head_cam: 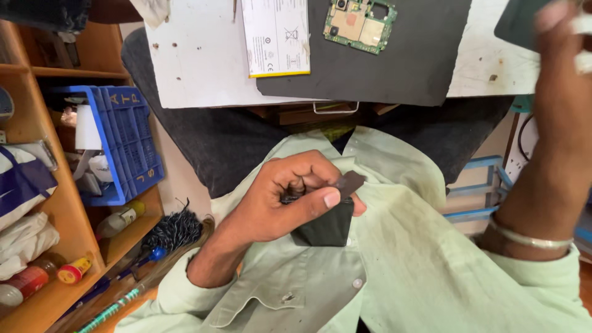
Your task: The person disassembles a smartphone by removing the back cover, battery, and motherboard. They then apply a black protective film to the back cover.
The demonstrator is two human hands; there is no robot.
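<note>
My left hand (290, 197) is curled in front of my pale green shirt (407, 265). It grips a small black boxy object (327, 227). The thumb presses a thin dark flap (350, 182) against the object's top edge. My right hand (558, 68) is raised at the upper right, with a metal bangle (531, 239) on its wrist. It holds a flat dark panel (518, 21), only partly in frame. White tape wraps two of its fingers.
On the table, a black mat (407, 61) carries a green phone circuit board (359, 23), and a flat white battery (275, 37) lies beside it. At left, wooden shelves (55, 246) hold a blue crate (126, 142), small bottles, bags and a black brush (172, 229).
</note>
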